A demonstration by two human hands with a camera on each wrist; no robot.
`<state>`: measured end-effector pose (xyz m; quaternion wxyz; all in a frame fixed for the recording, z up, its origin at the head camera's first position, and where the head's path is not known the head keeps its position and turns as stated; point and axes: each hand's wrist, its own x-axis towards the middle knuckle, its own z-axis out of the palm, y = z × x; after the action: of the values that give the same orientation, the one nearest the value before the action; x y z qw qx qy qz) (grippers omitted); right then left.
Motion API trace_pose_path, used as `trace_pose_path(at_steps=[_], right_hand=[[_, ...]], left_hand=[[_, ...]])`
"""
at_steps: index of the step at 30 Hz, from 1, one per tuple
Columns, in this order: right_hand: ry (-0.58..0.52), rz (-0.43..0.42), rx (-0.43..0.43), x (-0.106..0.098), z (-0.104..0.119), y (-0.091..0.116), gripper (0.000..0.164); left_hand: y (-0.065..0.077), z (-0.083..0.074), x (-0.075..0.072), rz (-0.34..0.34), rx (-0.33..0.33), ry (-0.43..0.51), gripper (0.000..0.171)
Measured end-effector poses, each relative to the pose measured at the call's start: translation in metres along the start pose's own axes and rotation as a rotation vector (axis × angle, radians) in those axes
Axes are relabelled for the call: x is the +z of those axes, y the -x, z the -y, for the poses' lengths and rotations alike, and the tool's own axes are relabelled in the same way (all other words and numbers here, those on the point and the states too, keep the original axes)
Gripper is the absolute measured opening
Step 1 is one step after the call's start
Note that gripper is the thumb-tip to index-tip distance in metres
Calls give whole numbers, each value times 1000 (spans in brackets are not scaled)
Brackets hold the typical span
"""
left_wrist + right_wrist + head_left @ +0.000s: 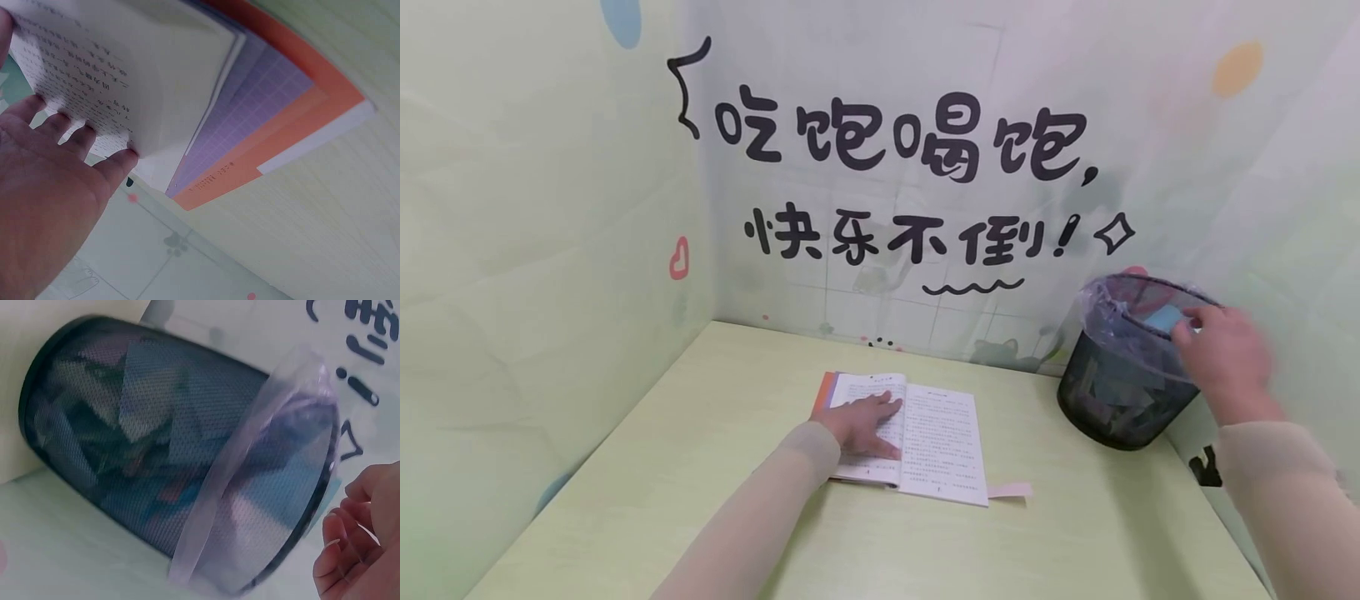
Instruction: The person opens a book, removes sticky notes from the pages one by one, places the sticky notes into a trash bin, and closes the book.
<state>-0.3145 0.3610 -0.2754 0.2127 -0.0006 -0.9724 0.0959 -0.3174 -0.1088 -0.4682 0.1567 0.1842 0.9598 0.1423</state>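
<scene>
An open book [943,442] with printed pages lies on the table. My left hand [861,423] rests on its left page, fingers spread. In the left wrist view the fingers of that hand [56,165] lie across the page, beside the orange and purple cover flap [269,106]. At the rim of the black mesh wastebasket [1120,392], my right hand [1228,358] pinches a light blue piece of paper [1165,318]. The right wrist view has this hand [362,540] with curled fingers by the opening; its exact contact with the paper is partly hidden.
A clear plastic liner [206,519] folds over the wastebasket's rim, and scraps of paper show through the mesh. A pink paper strip [1011,491] sticks out at the book's lower right. Printed wall sheets [880,192] stand behind and beside the pale table [700,417].
</scene>
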Motion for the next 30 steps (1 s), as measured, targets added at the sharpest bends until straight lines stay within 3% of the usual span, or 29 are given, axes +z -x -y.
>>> trace_pose_path(at_steps=[6,10,14,18,25,30], right_hand=[[-69,-42,-86,26,32,9,38],[-107,-12,-158,59,57,18,33],[-133,111,-209,105,80,36,32],[-105,286,-226,147,105,58,39],[-26,625,-65,191,140,82,56],[-42,712,13,206,151,91,52]], left_hand=[[0,-3,-3,1,14,2,97],[2,-4,-4,2,0,12,97],[2,-4,-3,2,-8,22,98],[0,-5,-2,6,-4,27,99],[0,-5,-2,6,4,26,98],[-1,-4,-2,5,6,27,97]])
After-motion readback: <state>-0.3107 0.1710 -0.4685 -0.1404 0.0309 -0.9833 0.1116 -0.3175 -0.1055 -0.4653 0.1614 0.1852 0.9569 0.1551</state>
